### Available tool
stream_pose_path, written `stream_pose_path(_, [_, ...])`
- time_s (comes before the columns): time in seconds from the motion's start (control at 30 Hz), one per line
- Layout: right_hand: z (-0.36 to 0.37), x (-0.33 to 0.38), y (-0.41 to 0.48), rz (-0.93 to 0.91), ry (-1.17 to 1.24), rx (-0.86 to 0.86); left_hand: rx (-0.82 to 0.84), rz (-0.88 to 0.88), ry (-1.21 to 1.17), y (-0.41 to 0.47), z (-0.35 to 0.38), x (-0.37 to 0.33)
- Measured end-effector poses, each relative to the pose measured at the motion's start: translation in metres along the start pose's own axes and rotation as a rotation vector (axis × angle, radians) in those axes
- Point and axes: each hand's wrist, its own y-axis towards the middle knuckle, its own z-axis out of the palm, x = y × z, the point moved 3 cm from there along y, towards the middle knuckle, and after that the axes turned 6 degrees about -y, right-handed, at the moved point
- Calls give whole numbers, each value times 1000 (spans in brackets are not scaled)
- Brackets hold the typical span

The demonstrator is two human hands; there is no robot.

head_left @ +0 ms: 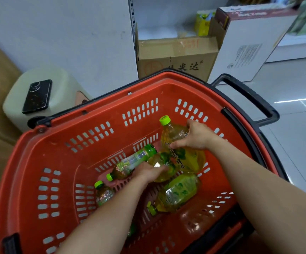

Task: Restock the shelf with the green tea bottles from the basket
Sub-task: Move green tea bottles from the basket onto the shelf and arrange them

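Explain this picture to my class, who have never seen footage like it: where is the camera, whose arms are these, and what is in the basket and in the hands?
There is no machine here. A person wears a camera on the head, and it looks down at their own arms. The right hand grips a large green tea bottle. The left hand grasps a second bottle beside it. Both bottles are inside a red basket, where more bottles lie. A phone rests on a pale stool behind the basket.

Head-worn wide-angle view, steeply downward, close over the red basket (38, 156)
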Motion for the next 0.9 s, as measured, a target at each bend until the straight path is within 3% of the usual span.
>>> stream_pose_path(0.1, [0, 8, -8, -35, 115, 4, -117, 119, 433, -23, -42, -13])
stream_pose_path(0.2, [-3, 24, -22, -77, 80, 24, -211, 180, 577, -68, -89, -17])
stream_pose_path(0.53, [-41, 137, -105, -336, 67, -142, -651, 323, 552, -260, -231, 18])
stream_pose_path(0.73, [-56, 210, -183, -448, 289, -295, -872, 416, 512, -383, -281, 57])
stream_pose_path(0.9, [-55, 283, -253, -616, 541, -269, -1071, 380, 572, -483, -310, 100])
